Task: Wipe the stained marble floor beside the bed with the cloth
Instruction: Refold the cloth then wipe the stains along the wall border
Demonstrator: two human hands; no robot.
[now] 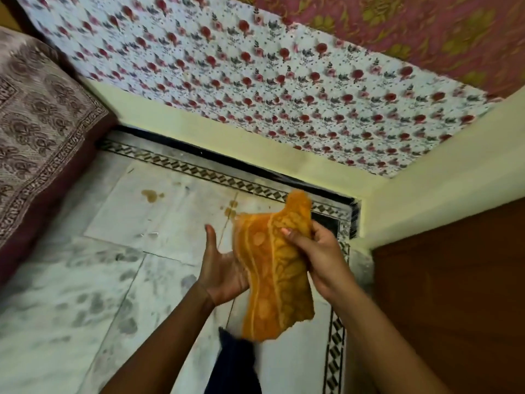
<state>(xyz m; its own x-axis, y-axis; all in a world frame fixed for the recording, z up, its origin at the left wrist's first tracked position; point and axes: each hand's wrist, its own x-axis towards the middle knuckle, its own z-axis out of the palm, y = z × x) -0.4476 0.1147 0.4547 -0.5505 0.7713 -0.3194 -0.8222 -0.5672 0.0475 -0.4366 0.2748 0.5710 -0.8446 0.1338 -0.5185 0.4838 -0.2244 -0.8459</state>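
- Grip state: the right grip (318, 251) (the person's right hand) is closed on the orange cloth (272, 268), with the thumb across its front and the fingers curled behind. The left grip (224, 265) is open, palm up and fingers straight, against the cloth's left edge. It supports the cloth rather than clasping it, though blur makes the contact hard to read.
- Cloth: it hangs in the air between the two hands, partly bunched, above the marble floor (85, 294) and not touching it.
- Progress: I judge that wiping has not begun. One brown stain (152, 195) sits out on the pale slab, and a second brown stain (230, 209) lies just behind the cloth's top edge. Both look wet and whole, with no smear. Still to do: gather the cloth into a pad, lower it to the floor and rub both spots. The grey smudges nearer the camera may need wiping too.
- Surroundings: the bed (42, 137), under a patterned cover, borders the floor on the left. A patterned floor border (227, 177) runs along the foot of the wall, and a flowered sheet (255, 81) hangs above it. A brown wooden panel (454, 280) closes off the right side.
- Obstacles: a dark blue fabric (235, 362) lies below the cloth (possibly the person's clothing). Nothing lies over either stain, and the bed is well apart from both.
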